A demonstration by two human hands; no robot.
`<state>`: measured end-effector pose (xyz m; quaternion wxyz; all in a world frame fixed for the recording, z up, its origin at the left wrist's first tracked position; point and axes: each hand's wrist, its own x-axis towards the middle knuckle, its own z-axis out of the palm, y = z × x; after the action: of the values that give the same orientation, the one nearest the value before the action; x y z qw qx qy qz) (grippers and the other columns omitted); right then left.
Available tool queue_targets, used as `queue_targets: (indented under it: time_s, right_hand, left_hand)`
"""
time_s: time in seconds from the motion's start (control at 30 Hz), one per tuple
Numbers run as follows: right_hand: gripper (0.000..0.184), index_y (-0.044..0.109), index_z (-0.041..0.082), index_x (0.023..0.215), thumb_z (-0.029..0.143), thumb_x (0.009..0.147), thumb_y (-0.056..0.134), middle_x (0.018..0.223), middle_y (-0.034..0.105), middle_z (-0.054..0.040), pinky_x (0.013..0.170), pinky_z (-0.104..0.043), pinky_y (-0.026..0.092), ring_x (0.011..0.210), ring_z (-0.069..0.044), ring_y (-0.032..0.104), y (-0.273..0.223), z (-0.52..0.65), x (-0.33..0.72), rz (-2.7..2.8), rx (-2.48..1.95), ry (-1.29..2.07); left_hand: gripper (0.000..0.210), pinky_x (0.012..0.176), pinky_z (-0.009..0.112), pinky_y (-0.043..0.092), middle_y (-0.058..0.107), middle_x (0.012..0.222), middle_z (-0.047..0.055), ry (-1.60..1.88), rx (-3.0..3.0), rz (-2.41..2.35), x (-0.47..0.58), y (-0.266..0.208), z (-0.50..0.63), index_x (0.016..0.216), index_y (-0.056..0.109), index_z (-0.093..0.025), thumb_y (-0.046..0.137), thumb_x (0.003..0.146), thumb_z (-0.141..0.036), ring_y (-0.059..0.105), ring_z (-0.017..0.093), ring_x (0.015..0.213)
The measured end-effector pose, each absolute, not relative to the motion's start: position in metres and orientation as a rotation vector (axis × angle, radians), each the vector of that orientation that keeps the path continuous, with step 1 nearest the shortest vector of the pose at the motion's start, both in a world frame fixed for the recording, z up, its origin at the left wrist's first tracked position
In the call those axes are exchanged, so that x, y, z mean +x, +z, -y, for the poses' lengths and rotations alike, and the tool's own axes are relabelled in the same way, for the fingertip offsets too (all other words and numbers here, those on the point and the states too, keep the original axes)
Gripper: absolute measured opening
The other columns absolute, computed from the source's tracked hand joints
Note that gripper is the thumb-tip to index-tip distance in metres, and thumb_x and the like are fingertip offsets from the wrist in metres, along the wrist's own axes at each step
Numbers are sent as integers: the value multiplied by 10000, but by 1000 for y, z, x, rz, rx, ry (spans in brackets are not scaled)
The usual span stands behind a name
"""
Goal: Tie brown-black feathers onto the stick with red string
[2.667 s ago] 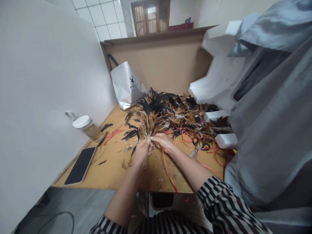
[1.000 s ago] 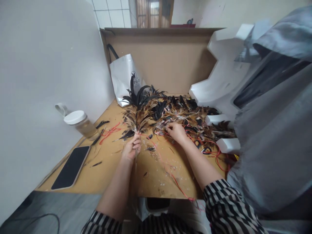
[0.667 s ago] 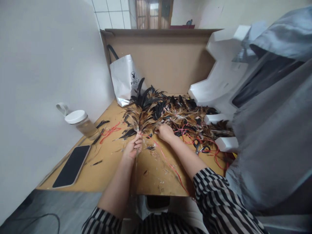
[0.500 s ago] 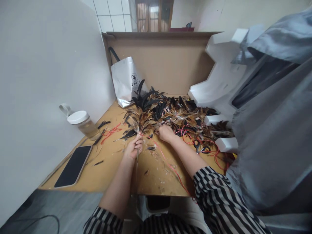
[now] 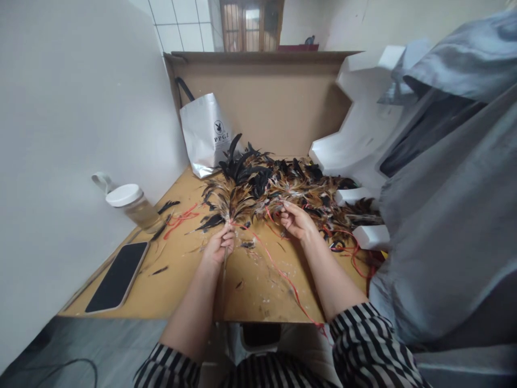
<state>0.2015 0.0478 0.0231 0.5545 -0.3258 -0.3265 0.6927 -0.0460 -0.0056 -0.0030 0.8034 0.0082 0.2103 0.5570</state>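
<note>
My left hand [image 5: 221, 242] is closed around the thin stick of a feather duster [image 5: 229, 196], just below its brown and black feathers. The stick points down toward the table's front edge. From the feathers' base a red string [image 5: 278, 269] trails across the table and over the front edge. My right hand [image 5: 295, 220] is pinched at the near side of a pile of loose feathers [image 5: 302, 186]; what its fingertips hold, if anything, is too small to make out. Red strands lie beside it. Past my right wrist shows part of the scissors [image 5: 337, 246].
At the left are a phone [image 5: 117, 277], a lidded jar [image 5: 135, 207] and red string scraps [image 5: 180, 220]. A silver bag [image 5: 204, 134] stands at the back by the cardboard wall [image 5: 258, 102]. White foam [image 5: 371, 237] and grey cloth [image 5: 448, 231] border the right side.
My right hand has moved right and a little up along the feather pile, and its forearm covers most of the scissors. The left hand keeps its hold on the feather duster.
</note>
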Motion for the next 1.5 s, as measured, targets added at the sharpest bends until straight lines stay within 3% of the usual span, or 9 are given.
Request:
queue_targets:
  time_s: [0.17,0.37,0.53,0.73,0.9,1.03,1.2,1.37,1.5]
  right_hand:
    - [344,595,213,881,262,577,748,745,655,29,514,-172,446,621,-83,594,25,-48,203,837,-829,1397]
    - [238,636,186,795,285,589,701,683,625,21,532,-210,466,557,-91,545,20,-51,197,931,-903,1081]
    - [163,604,172,769,218,626,668,524,555,42,400,-158,388,436,-68,495,16,-52,199,847,-946,1265]
    - [207,597,189,849,135,653,636,828,700,-22,549,-187,522,594,-84,622,19,-51,205,696,-772,1524]
    - [222,639,186,885,293,691,654,880,697,-49,724,-250,534,808,-139,651,25,-43,193,775,-681,1521]
    - [257,647,181,807,397,671,676,759,668,-40,659,-263,508,664,-130,613,28,-32,177,1025,-761,1394]
    - [229,623,197,714,405,784,559,714,631,-38,693,-310,464,677,-156,572,36,-7,162,1528,-869,867]
    - [165,634,204,793,290,844,503,795,630,-60,775,-333,404,790,-179,539,35,11,135,2153,-637,294]
    - [196,622,184,795,271,869,463,833,622,-80,766,-329,364,824,-185,509,22,9,112,2381,-513,46]
  left_hand:
    - [181,285,54,212,481,674,-11,1196,14,-454,-46,-3,5,903,522,-113,343,925,-116,371,-11,393]
    - [180,285,51,207,477,679,-10,1208,30,-484,-45,-2,6,913,529,-115,350,918,-102,365,-13,396]
    - [145,288,50,200,472,682,-12,1200,38,-498,-46,-2,6,899,533,-125,391,905,-100,356,-13,402]
    - [166,284,55,200,472,668,-12,1205,35,-440,-46,-3,6,898,531,-118,366,915,-112,358,-8,395]
    - [169,281,62,194,474,668,-12,1212,54,-480,-45,-3,6,879,529,-115,364,915,-108,351,-11,387]
    - [103,286,56,191,484,675,-15,1226,99,-572,-43,-1,5,827,519,-117,439,876,-73,338,-17,388]
    - [65,286,67,178,515,631,-10,1283,219,-727,-39,-3,3,788,553,-100,524,809,-45,324,-12,376]
    - [51,302,93,193,586,614,18,1333,423,-819,-32,-12,2,735,613,-77,655,712,-94,353,-5,372]
    - [135,420,140,373,638,638,29,1379,481,-803,-27,-16,2,733,653,-90,731,626,-120,531,62,491]
